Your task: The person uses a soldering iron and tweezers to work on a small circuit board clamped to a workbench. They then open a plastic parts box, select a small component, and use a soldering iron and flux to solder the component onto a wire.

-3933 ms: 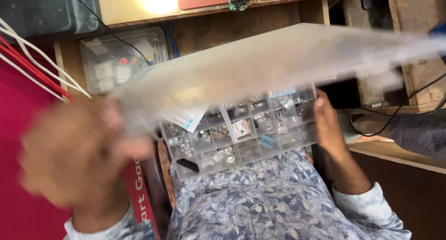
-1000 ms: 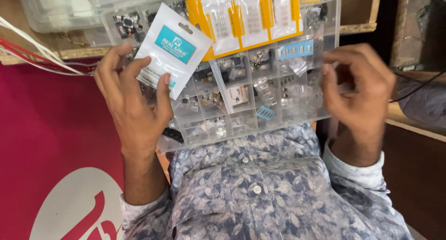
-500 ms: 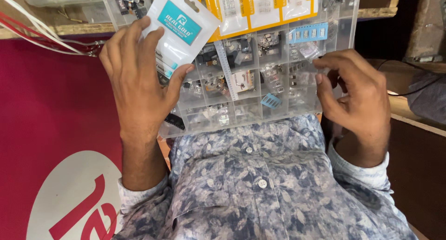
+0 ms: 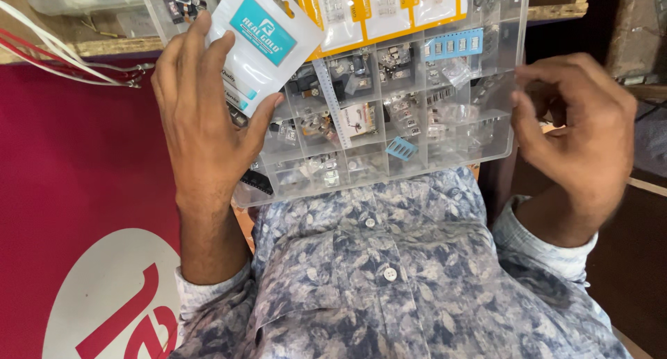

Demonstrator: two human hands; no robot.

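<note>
While the left hand pinches a white and teal packet over the far left of a clear compartment box, the right hand curls loose, empty fingers touching the box's right edge.

Small electronics repair shop or parts stall. A clear plastic compartment organiser sits near the person, its cells filled with tiny components and connectors. Yellow-backed blister cards of small parts lie across its far cells. Loose red and white wires trail at far left over a worn wooden counter edge. A red printed banner covers the left side.
</note>
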